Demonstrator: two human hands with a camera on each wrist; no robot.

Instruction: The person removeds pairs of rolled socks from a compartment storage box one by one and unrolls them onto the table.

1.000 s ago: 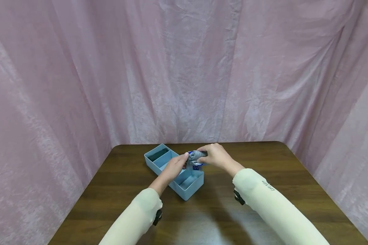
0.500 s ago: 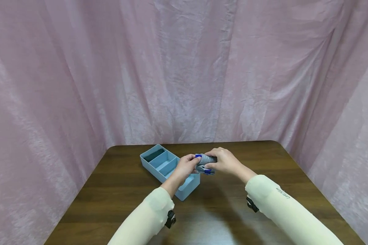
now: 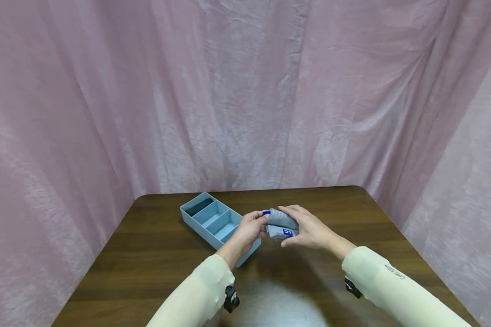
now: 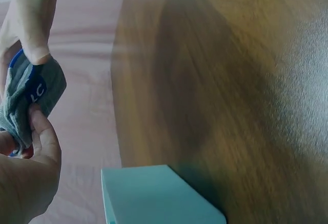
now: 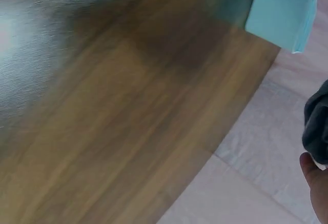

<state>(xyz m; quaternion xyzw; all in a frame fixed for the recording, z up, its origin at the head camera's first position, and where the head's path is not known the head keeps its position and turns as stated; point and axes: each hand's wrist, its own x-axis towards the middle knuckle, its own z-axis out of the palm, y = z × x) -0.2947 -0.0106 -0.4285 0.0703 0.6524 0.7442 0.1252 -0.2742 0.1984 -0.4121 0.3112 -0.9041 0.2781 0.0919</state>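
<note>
A folded grey pair of socks [image 3: 282, 219] with blue trim and a blue patch is held above the table, beside the box. My left hand [image 3: 248, 230] pinches its left end between thumb and fingers. My right hand [image 3: 313, 230] spans the right end, fingers over the top and thumb low. In the left wrist view, white letters show on the socks [image 4: 51, 83], with the right hand [image 4: 35, 16] above and the left hand [image 4: 31, 180] below. The right wrist view catches just the socks' dark edge [image 5: 315, 126] against the right thumb [image 5: 309, 168].
A light blue divided box [image 3: 200, 232] stands slanted on the brown wooden table [image 3: 155, 268], partly behind my left hand. Its far compartment contains a dark green item [image 3: 199, 207]. Behind the table hangs a pink curtain [image 3: 245, 100].
Both hands have moved the socks rightward and nearer, from over the box to beside it. The bundle has turned to show its blue patch, and the right hand has spread wider around it.
</note>
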